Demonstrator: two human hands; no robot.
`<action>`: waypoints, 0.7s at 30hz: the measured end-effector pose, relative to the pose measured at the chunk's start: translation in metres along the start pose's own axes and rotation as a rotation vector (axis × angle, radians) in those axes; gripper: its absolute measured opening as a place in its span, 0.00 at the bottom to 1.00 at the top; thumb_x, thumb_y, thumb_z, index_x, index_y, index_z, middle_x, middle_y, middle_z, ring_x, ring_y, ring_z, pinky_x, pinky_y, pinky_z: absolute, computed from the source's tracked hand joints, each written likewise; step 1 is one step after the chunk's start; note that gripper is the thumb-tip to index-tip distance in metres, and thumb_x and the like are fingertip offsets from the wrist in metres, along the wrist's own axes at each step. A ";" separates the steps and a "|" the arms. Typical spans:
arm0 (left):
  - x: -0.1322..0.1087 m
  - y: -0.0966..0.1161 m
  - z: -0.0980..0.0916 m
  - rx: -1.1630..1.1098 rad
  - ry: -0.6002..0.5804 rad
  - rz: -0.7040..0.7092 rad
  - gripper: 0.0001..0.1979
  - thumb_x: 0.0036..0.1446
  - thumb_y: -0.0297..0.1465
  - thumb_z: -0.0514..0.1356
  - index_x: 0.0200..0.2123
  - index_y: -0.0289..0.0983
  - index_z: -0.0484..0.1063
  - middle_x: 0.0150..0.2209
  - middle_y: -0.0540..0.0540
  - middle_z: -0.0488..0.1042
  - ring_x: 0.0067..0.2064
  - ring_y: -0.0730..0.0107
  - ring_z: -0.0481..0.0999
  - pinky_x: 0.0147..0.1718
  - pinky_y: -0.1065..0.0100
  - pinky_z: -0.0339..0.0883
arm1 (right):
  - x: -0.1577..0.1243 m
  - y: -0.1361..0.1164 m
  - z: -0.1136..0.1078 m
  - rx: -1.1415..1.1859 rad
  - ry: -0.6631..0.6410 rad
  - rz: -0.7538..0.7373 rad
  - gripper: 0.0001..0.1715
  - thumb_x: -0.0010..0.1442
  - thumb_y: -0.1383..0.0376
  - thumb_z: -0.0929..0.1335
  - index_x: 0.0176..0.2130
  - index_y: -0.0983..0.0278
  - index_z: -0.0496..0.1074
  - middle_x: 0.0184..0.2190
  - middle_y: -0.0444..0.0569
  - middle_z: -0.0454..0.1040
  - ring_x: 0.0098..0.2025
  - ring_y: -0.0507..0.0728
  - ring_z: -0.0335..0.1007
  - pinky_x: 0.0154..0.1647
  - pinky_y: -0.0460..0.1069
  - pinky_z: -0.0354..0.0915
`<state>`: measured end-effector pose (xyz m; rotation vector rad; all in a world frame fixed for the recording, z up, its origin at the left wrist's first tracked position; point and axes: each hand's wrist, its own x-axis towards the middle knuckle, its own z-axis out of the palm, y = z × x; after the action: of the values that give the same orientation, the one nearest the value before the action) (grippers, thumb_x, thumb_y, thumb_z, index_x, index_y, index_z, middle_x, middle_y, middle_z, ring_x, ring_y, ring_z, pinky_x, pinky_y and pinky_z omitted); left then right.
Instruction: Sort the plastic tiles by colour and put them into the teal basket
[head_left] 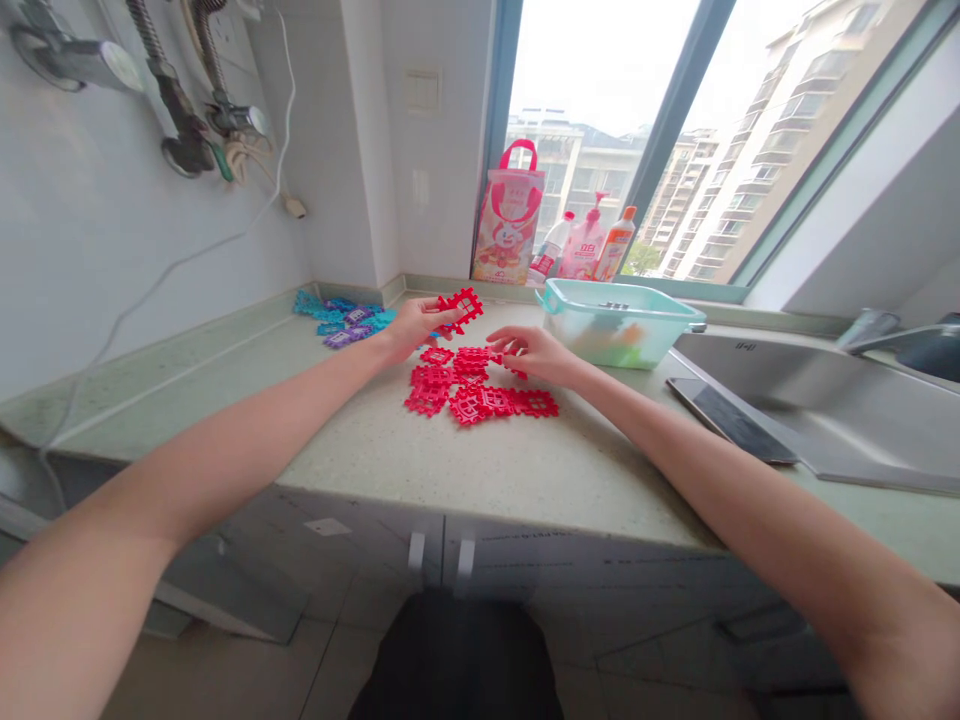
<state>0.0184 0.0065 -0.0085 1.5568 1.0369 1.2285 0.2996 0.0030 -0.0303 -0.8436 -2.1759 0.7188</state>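
My left hand (pixel 412 326) is closed on a red interlocking plastic tile (pixel 466 308), raised above the counter with its open square frame facing up. Just to the right, my right hand (pixel 538 354) has curled fingers at the edge of the red pile, with red plastic showing between and below them; the piece in its grip is partly hidden. Several red interlocking tiles (pixel 480 403) lie in overlapping stacks under and in front of both hands. Behind my left hand, blue and purple tiles (pixel 349 318) are heaped near the wall.
A translucent teal bin (pixel 607 330) with items inside stands right of the pile. A phone (pixel 724 420) lies beside the steel sink (pixel 847 410). On the sill are a pink bag (pixel 508 230) and several bottles (pixel 585 245). A white cable (pixel 180 262) runs down the left wall.
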 end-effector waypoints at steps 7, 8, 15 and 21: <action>0.000 -0.005 -0.002 0.128 -0.051 0.064 0.28 0.46 0.52 0.82 0.38 0.35 0.87 0.27 0.46 0.78 0.23 0.75 0.67 0.19 0.72 0.53 | 0.016 0.006 0.000 0.207 0.389 -0.038 0.22 0.53 0.56 0.79 0.47 0.62 0.86 0.40 0.50 0.87 0.43 0.61 0.83 0.50 0.57 0.80; -0.001 -0.006 -0.001 0.161 -0.061 0.067 0.28 0.46 0.53 0.81 0.38 0.35 0.87 0.25 0.47 0.77 0.23 0.76 0.66 0.19 0.71 0.53 | 0.016 0.006 0.000 0.231 0.411 -0.036 0.23 0.52 0.53 0.80 0.45 0.62 0.85 0.40 0.50 0.87 0.43 0.61 0.83 0.51 0.58 0.80; -0.006 -0.004 0.001 0.324 -0.042 0.105 0.27 0.52 0.55 0.77 0.36 0.35 0.86 0.23 0.47 0.77 0.20 0.75 0.65 0.18 0.71 0.55 | 0.011 -0.004 0.007 0.203 0.395 -0.028 0.28 0.56 0.42 0.79 0.43 0.61 0.84 0.39 0.50 0.85 0.40 0.58 0.81 0.42 0.52 0.80; -0.009 -0.001 0.006 0.299 -0.047 0.158 0.24 0.54 0.52 0.77 0.37 0.35 0.86 0.26 0.46 0.80 0.22 0.73 0.71 0.20 0.71 0.62 | 0.006 -0.012 0.015 0.278 0.326 0.090 0.43 0.54 0.33 0.79 0.51 0.62 0.81 0.38 0.50 0.82 0.31 0.57 0.85 0.25 0.46 0.76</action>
<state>0.0225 -0.0030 -0.0129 1.9195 1.1228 1.1755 0.2804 -0.0037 -0.0288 -0.8495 -1.7132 0.8413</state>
